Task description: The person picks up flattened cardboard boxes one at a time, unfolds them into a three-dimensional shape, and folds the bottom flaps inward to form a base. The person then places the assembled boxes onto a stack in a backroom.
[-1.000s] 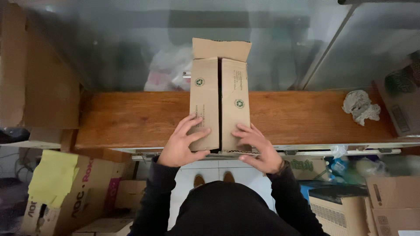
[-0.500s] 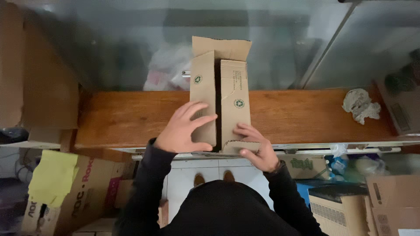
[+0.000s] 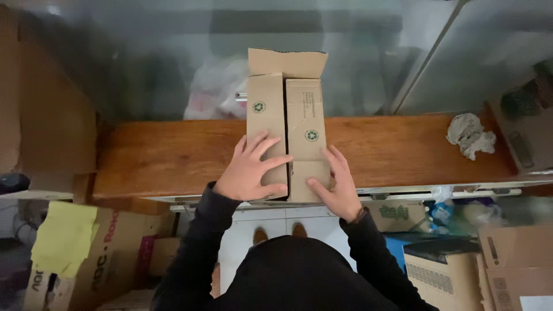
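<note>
Left hand (image 3: 250, 170) lies flat, fingers spread, on the left flap of a cardboard box (image 3: 288, 126) at frame centre; right hand (image 3: 337, 184) presses open-palmed on the right flap. The box rests on a wooden bench (image 3: 161, 155), a crumpled rag (image 3: 470, 134) at right.

Wooden tabletop (image 3: 173, 155) runs across a dim room in front of a cloudy glass pane (image 3: 144, 69), crumpled grey rag (image 3: 469, 135) at its right end, white tiled floor (image 3: 253, 222) below, cardboard boxes (image 3: 109, 253) and a yellow cloth (image 3: 63, 239) left, more boxes (image 3: 512, 259) right.
</note>
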